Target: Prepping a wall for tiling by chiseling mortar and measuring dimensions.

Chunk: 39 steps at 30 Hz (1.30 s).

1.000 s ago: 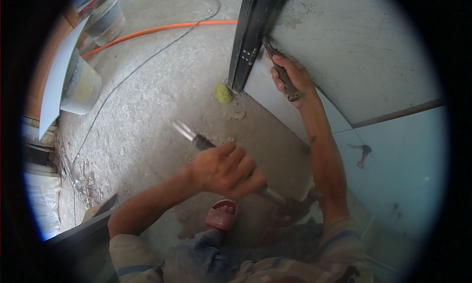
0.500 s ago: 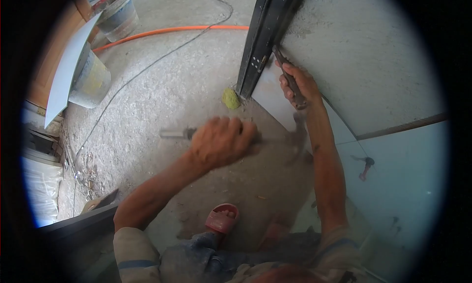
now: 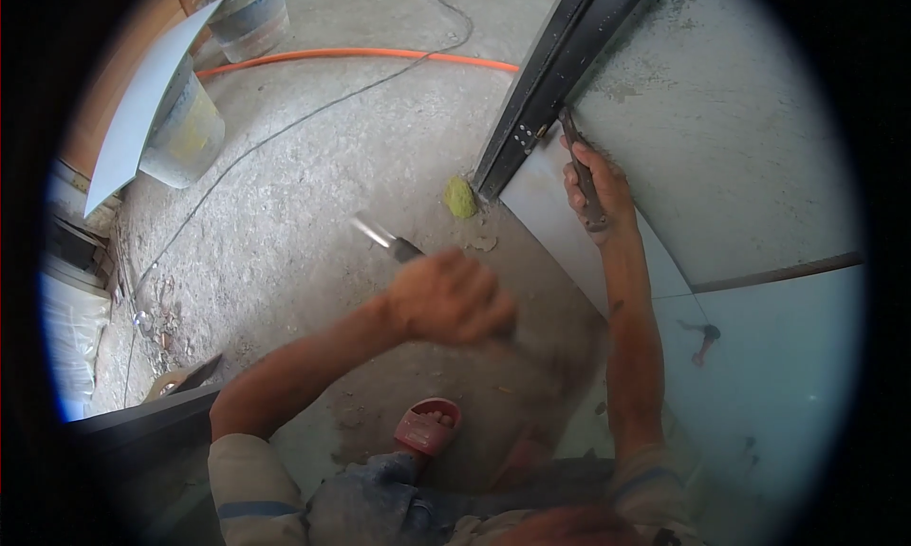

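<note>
Rough floor (image 3: 313,185), buckets (image 3: 185,146) near its left edge
Our left grip (image 3: 451,297) clasps a metal-ended tool (image 3: 373,231); our right grip (image 3: 604,187) clasps a dark tool (image 3: 590,197) by the black frame (image 3: 546,91).

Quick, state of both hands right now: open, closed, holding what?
Left hand: closed around a silver-and-black, metal-ended straight tool, partly blurred.
Right hand: closed around a long, narrow, dark-brown tool.

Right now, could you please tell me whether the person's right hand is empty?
No, the right hand is wrapped around a slim dark tool, whose upper end sits beside the black frame.
</note>
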{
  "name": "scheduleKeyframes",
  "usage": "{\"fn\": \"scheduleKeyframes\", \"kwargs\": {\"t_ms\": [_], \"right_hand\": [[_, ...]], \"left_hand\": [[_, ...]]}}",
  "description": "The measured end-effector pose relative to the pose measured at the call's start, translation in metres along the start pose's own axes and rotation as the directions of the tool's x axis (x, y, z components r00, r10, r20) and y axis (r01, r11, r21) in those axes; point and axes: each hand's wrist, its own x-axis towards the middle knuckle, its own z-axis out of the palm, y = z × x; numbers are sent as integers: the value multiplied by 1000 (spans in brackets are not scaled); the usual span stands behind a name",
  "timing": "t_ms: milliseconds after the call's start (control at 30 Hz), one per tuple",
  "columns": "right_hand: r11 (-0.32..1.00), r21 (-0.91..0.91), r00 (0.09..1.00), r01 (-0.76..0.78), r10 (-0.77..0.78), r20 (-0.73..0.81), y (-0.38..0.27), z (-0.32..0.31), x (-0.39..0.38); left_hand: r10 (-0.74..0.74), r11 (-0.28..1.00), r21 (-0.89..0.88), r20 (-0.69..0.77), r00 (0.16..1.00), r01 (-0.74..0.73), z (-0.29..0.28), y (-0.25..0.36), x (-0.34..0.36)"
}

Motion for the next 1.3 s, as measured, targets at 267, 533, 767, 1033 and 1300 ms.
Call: {"fn": "scheduleKeyframes", "kwargs": {"t_ms": [267, 533, 767, 1033, 1300], "right_hand": [[999, 1, 999, -37, 37, 20, -4, -6, 5], [999, 25, 999, -31, 31, -19, -4, -5, 8], [1000, 10, 999, 14, -14, -30, -3, -10, 10], [998, -63, 1000, -22, 22, -8, -8, 0, 3], [1000, -25, 997, 16, -18, -81, -6, 10, 0]], "left_hand": [[-37, 996, 80, -31, 999, 40, 10, 13, 1], [-142, 987, 67, -70, 987, 146, 10, 10, 9], [-473, 881, 51, 84, 877, 471, 28, -6, 5], [-419, 905, 89, -1, 908, 417, 21, -26, 2], [-477, 879, 33, 47, 877, 476, 12, -25, 6]]}}
